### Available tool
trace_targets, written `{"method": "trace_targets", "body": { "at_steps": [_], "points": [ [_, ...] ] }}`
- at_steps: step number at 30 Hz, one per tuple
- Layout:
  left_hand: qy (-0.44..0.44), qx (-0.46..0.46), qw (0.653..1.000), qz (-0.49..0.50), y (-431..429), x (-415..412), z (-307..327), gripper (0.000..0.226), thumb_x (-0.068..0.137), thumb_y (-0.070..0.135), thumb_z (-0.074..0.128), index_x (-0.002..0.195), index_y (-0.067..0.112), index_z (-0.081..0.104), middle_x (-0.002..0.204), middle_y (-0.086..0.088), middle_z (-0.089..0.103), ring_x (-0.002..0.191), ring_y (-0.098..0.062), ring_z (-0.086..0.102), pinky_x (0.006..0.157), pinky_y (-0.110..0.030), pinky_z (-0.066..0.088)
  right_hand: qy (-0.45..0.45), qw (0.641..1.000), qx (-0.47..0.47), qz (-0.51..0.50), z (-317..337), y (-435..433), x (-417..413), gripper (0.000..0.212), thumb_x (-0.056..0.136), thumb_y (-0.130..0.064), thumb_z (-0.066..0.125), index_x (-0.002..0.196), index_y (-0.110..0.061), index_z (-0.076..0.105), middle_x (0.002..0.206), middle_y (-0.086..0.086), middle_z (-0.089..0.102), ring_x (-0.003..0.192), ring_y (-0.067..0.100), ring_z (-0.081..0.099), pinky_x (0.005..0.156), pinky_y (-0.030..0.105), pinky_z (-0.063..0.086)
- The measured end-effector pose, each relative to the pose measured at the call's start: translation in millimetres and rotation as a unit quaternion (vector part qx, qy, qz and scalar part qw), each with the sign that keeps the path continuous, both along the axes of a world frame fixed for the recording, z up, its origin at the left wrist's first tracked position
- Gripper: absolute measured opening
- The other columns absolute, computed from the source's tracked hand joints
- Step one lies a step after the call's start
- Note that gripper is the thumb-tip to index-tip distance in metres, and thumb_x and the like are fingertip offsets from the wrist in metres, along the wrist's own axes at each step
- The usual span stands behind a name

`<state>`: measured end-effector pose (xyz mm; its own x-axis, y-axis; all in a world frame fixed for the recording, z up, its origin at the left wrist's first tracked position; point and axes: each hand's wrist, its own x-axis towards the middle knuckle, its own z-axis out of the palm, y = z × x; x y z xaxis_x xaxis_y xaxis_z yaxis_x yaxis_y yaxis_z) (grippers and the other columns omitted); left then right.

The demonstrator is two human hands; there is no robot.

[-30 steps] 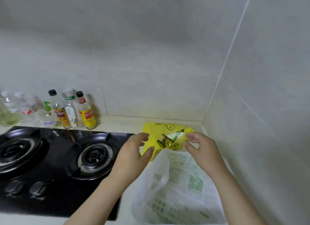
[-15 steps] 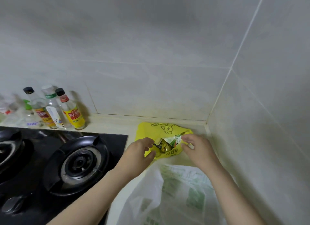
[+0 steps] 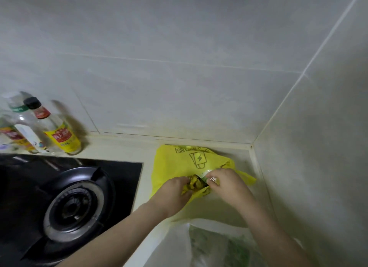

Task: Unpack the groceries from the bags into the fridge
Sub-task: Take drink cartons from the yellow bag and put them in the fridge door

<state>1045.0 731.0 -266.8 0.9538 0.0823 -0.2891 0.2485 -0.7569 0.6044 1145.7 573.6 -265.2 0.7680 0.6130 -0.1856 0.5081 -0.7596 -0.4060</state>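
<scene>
On the counter, left hand and right hand reach forward, grips pinching the yellow bag.

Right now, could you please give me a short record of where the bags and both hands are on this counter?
yellow bag: lies in the corner of the counter
left hand: grips the bag's mouth, left side
right hand: pinches the mouth, right side
contents: crumpled, unclear
white bag: nearer the camera, below the forearms
hob: left of the bags
bottles: behind the hob, at the wall
</scene>
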Motion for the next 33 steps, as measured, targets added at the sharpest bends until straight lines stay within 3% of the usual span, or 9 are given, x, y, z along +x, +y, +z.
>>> {"method": "trace_targets", "body": {
  "at_steps": [2,5,7,13,18,22,25,29,33],
  "points": [
    [0.009,0.025,1.0,-0.001,5.2,2.9,-5.4,0.039,0.097,0.025,0.048,0.133,0.011,0.047,0.136,-0.009,0.051,0.12,-0.022,0.05,0.095,-0.024,0.037,0.007,0.999,-0.031,0.008,-2.7,4.5,5.4,0.028,0.095,-0.027,0.053,0.117,-0.021,0.068,0.121,-0.002,0.067,0.111,0.017,0.059,0.089,0.027,0.045],
    [0.016,0.058,0.998,0.002,15.9,6.8,-11.5,0.064,0.098,0.029,0.045,0.151,0.009,0.015,0.158,-0.006,0.019,0.142,-0.02,0.028,0.108,-0.022,0.025,0.005,0.998,-0.059,0.018,-8.0,10.5,13.1,0.033,0.095,-0.029,0.052,0.126,-0.022,0.063,0.121,0.0,0.067,0.11,0.019,0.06,0.087,0.028,0.046],
    [0.02,0.074,0.997,0.011,21.3,9.3,-12.3,0.073,0.098,0.032,0.046,0.153,0.012,0.001,0.161,-0.005,0.005,0.142,-0.021,0.028,0.108,-0.026,0.029,0.003,0.997,-0.073,0.022,-10.1,13.1,17.1,0.042,0.095,-0.029,0.052,0.136,-0.025,0.053,0.126,0.0,0.064,0.114,0.02,0.058,0.088,0.029,0.045],
    [-0.042,0.165,0.985,0.043,41.1,29.4,-12.2,0.093,0.091,0.044,0.054,0.152,0.014,-0.009,0.161,-0.005,0.001,0.124,-0.026,0.051,0.091,-0.033,0.044,-0.051,0.997,-0.066,-0.004,-13.1,19.2,34.0,0.075,0.088,-0.033,0.062,0.152,-0.028,0.023,0.141,-0.002,0.052,0.121,0.021,0.054,0.089,0.031,0.047],
    [-0.045,0.188,0.98,0.049,55.3,44.6,-16.1,0.119,0.076,0.055,0.069,0.15,0.018,-0.016,0.161,0.0,-0.004,0.123,-0.019,0.051,0.082,-0.028,0.047,-0.031,0.995,-0.079,-0.042,-14.8,20.8,47.4,0.111,0.076,-0.044,0.076,0.154,-0.022,0.0,0.163,-0.002,0.007,0.138,0.02,0.039,0.097,0.036,0.047],
    [-0.012,0.208,0.977,0.043,61.4,52.2,-24.6,0.138,0.061,0.064,0.076,0.148,0.022,-0.023,0.161,-0.001,-0.009,0.12,-0.021,0.054,0.08,-0.029,0.048,0.004,0.995,-0.088,-0.055,-22.6,19.6,51.7,0.128,0.065,-0.052,0.081,0.154,-0.019,-0.005,0.163,0.001,-0.003,0.146,0.025,0.021,0.11,0.039,0.032],
    [0.007,0.209,0.977,0.043,64.2,58.1,-34.5,0.145,0.054,0.067,0.077,0.146,0.024,-0.027,0.161,-0.003,-0.011,0.123,-0.025,0.052,0.084,-0.032,0.05,-0.037,0.997,-0.066,-0.036,-31.2,19.2,47.7,0.12,0.061,-0.052,0.082,0.152,-0.02,0.01,0.159,0.002,0.013,0.144,0.025,0.02,0.111,0.041,0.026],
    [0.023,0.207,0.977,0.038,65.9,67.5,-45.7,0.147,0.052,0.07,0.076,0.146,0.023,-0.027,0.16,-0.006,-0.013,0.126,-0.025,0.05,0.088,-0.032,0.05,-0.127,0.992,-0.003,-0.021,-47.4,16.2,41.9,0.071,0.06,-0.04,0.082,0.119,-0.02,0.05,0.114,0.001,0.047,0.108,0.025,0.051,0.08,0.031,0.03],
    [0.046,0.199,0.978,0.038,67.9,75.2,-54.3,0.148,0.051,0.071,0.077,0.147,0.024,-0.026,0.16,-0.006,-0.017,0.131,-0.025,0.045,0.09,-0.033,0.048,-0.097,0.994,-0.045,-0.024,-54.0,14.8,42.2,0.067,0.066,-0.044,0.076,0.123,-0.025,0.047,0.115,-0.003,0.048,0.112,0.021,0.048,0.088,0.034,0.031]
  ]
}}
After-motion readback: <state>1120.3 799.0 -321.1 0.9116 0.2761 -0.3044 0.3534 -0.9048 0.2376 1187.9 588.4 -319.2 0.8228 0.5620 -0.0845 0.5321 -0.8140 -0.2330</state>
